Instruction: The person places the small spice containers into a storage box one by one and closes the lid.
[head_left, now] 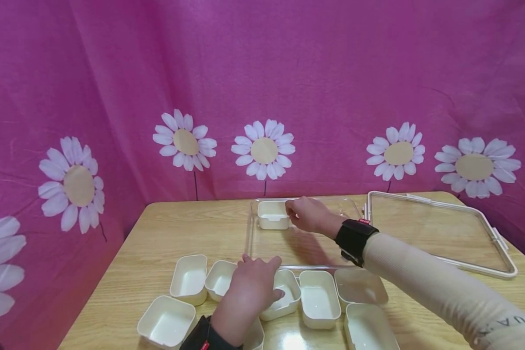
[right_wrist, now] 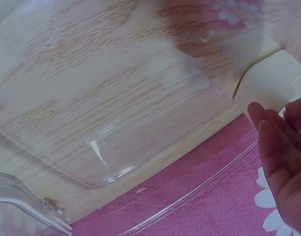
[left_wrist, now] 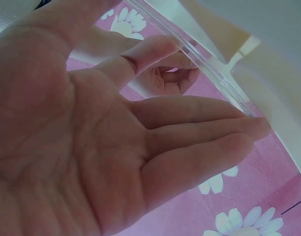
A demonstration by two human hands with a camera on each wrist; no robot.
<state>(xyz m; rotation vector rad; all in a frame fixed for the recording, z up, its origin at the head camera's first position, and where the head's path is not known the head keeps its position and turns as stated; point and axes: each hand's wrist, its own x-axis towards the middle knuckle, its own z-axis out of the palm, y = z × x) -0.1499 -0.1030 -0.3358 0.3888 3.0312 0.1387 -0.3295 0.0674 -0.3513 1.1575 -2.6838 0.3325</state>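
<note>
At the back of the clear plastic container [head_left: 248,233], my right hand [head_left: 308,214] pinches the right wall of a small cream bin [head_left: 274,223]. The right wrist view shows that bin [right_wrist: 268,81] with the curled fingers [right_wrist: 281,147] at its edge. My left hand [head_left: 251,284] hovers over the row of cream bins in front, its fingers extended and holding nothing. Beneath it are a bin [head_left: 220,276] on its left and another bin [head_left: 288,294] on its right. In the left wrist view the open palm [left_wrist: 106,142] shows, the fingertips close to the container's rim.
Several more cream bins stand along the near side, among them one at left [head_left: 166,322], one [head_left: 319,299] at centre and one [head_left: 369,328] at right. A clear lid with a white frame [head_left: 477,270] lies on the wooden table [head_left: 127,272] to the right. A pink flowered curtain [head_left: 332,97] hangs behind.
</note>
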